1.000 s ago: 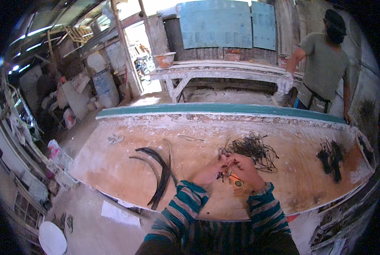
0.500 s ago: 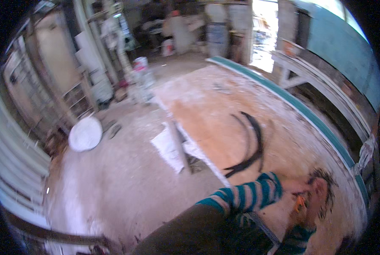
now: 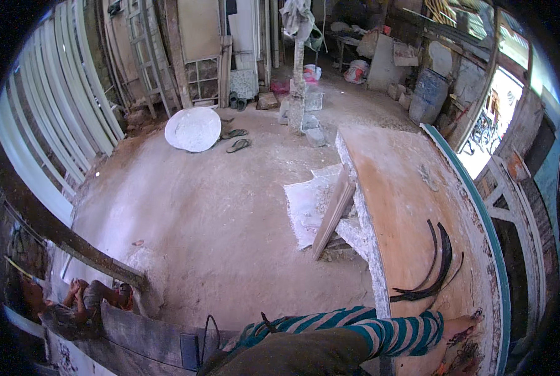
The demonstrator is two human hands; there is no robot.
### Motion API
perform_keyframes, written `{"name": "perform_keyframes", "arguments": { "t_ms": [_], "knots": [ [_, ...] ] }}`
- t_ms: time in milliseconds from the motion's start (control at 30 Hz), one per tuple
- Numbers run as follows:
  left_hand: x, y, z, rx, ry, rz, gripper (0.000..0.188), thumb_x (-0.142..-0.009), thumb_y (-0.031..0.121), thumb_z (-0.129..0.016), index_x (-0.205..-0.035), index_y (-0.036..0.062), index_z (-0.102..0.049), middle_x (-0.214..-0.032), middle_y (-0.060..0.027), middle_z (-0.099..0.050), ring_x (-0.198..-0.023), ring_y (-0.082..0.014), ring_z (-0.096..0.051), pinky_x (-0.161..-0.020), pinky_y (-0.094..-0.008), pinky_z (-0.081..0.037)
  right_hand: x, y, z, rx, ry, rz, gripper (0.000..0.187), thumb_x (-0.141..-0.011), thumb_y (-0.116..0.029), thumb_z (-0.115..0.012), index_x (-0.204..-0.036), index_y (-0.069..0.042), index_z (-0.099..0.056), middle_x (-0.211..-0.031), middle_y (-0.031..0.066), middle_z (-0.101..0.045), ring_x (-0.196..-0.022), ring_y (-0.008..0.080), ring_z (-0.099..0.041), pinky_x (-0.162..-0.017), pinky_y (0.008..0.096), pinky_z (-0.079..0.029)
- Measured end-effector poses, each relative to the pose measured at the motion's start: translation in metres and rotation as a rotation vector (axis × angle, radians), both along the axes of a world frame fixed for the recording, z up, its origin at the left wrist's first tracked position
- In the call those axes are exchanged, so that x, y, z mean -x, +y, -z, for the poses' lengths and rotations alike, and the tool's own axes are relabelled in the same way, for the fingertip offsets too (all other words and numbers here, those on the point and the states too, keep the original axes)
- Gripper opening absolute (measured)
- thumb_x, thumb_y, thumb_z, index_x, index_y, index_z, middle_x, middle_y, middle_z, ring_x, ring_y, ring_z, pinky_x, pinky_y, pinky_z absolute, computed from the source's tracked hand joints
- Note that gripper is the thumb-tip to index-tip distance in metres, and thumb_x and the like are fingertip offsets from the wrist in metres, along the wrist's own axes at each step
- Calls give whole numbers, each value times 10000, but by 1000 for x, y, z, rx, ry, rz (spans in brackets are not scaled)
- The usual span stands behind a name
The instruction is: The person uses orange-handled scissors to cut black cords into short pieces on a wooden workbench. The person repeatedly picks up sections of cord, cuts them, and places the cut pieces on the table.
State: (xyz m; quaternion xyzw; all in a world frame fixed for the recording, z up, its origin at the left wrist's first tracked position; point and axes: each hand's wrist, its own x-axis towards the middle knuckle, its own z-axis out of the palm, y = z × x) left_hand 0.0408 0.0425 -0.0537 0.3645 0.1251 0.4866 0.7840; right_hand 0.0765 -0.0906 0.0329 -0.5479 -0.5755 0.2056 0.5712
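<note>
My left arm in a teal and grey striped sleeve reaches right across a wooden board tabletop [image 3: 380, 182]. Near the board's right edge is my left hand [image 3: 460, 324]. Its fingers look closed, with dark bits at the tips; what they hold is too small to make out. Thin black strands [image 3: 463, 352] lie just below this hand. Close to the lower edge a small orange item [image 3: 443, 366] shows in part. Farther up the board lies a bundle of long black strips [image 3: 442, 266], curved and apart from my hand. My right hand does not show.
A teal rail [image 3: 480, 207] runs along the board's far right edge. A plank [image 3: 333, 216] leans at its left side over a white sack [image 3: 302, 210]. A round white disc [image 3: 193, 130] and sandals [image 3: 238, 145] are on the floor. A person [image 3: 73, 307] sits at lower left.
My view has swung left, so the board stands farther right. My left hand is now apart from my right hand, which has gone out of sight along with most of the orange item.
</note>
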Motion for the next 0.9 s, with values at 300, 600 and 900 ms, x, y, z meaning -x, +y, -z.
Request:
{"name": "perform_keyframes", "arguments": {
  "t_ms": [300, 600, 900],
  "knots": [
    [22, 8, -5, 112, -74, 52, 503, -815, 641, -441, -701, 160, -351, -558, 50, -310, -419, -77, -277, -364, -236, -243, 19, -10, 2, 19, 6, -37, 201, -882, -179, -537, -988, -8, -537, -927, 48, -553, -882, 131, -514, -807, 262, -403],
    [30, -1, -10, -21, -13, 133, 556, -755, 714, -446, -682, 172, -349, -531, 60, -273, -416, -72, -259, -370, -233, -200, 20, -17, 5, 38, 21, -33, 205, -885, -185, -534, -988, -8, -537, -924, 49, -554, -879, 131, -515, -806, 263, -404],
    [54, -54, -25, -17, -286, 141, 452, -836, 603, -450, -708, 177, -370, -531, 73, -278, -414, -57, -271, -355, -206, -208, 60, -16, -5, 2, 41, -126, 209, -888, -192, -530, -988, -8, -538, -921, 50, -555, -877, 132, -516, -805, 264, -404]
  ]
}}
